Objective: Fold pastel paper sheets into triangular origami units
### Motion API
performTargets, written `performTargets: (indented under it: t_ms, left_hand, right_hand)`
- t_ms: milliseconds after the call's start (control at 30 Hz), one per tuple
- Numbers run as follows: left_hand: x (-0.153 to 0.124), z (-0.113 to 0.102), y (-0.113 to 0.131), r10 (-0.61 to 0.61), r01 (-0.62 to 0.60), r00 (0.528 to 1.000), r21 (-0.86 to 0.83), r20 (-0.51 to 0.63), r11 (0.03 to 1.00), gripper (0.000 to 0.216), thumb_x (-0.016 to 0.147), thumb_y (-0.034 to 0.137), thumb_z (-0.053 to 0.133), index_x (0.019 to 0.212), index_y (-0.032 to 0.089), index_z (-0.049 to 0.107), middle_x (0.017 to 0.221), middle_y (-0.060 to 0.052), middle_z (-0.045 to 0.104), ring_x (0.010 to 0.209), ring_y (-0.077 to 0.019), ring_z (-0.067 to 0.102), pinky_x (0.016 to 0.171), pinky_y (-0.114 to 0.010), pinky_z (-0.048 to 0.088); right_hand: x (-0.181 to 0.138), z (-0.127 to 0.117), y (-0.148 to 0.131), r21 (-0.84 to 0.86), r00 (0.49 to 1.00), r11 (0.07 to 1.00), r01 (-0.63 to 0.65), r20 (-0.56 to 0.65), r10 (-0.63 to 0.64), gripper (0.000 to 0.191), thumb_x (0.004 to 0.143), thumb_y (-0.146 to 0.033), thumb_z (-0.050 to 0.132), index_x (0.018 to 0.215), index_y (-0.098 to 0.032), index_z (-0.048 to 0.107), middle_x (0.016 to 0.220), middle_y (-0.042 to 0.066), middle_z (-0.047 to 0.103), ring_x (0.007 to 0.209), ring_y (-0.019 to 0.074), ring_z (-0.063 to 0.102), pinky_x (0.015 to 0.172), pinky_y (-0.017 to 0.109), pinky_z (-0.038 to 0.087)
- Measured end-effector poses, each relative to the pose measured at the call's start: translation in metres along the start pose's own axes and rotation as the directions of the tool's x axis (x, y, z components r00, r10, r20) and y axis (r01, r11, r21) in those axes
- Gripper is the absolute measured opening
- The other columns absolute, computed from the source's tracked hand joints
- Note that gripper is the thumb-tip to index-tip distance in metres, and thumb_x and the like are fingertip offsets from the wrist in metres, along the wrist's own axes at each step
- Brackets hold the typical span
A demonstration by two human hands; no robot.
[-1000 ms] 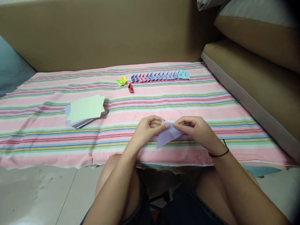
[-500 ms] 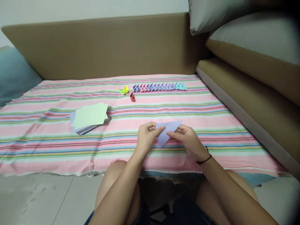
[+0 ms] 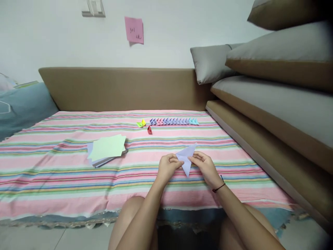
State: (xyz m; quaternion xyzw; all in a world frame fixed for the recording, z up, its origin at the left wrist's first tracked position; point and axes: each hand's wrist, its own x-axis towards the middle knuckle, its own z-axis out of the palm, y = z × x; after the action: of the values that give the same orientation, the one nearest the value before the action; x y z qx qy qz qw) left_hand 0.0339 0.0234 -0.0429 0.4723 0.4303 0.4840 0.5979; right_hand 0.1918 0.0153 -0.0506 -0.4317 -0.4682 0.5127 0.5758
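Note:
A pale purple sheet of folded paper is held up between both hands, over the striped cloth. My left hand pinches its left side, thumb on top and fingers behind. At its right side my right hand pinches it too, thumb near the middle; a dark cord circles that wrist. One point of the paper rises to the upper right, another hangs downward. Beyond the hands stands a row of small folded paper pieces in blue, pink, purple and turquoise. A red folded piece and yellow-green folded paper lie by its left end.
A stack of paper sheets, pale green on top, rests on the striped cloth to the left. Large cushions are piled along the right. A brown backrest runs behind, under a pink note on the wall.
The view has tilted up, showing more wall and the pink note. Between my hands, the purple paper has gone from a plain triangle to a shape with a notch on its left.

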Motion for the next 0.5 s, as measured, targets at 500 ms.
performTargets:
  t_ms: [500]
  left_hand:
    - [0.002,-0.006,-0.001,-0.002,0.003,1.000,-0.036,0.029,0.999,0.039,0.043,0.020,0.083,0.074,0.011,0.061,0.056,0.000,0.063,0.047,-0.0095,0.055,0.047,-0.019,0.041]
  right_hand:
    - [-0.004,0.029,0.007,0.001,0.991,0.998,0.070,-0.114,-0.069,0.031,0.065,-0.042,0.075,0.080,-0.019,0.061,0.077,0.004,0.068,0.076,0.0219,0.065,0.074,0.034,0.051]
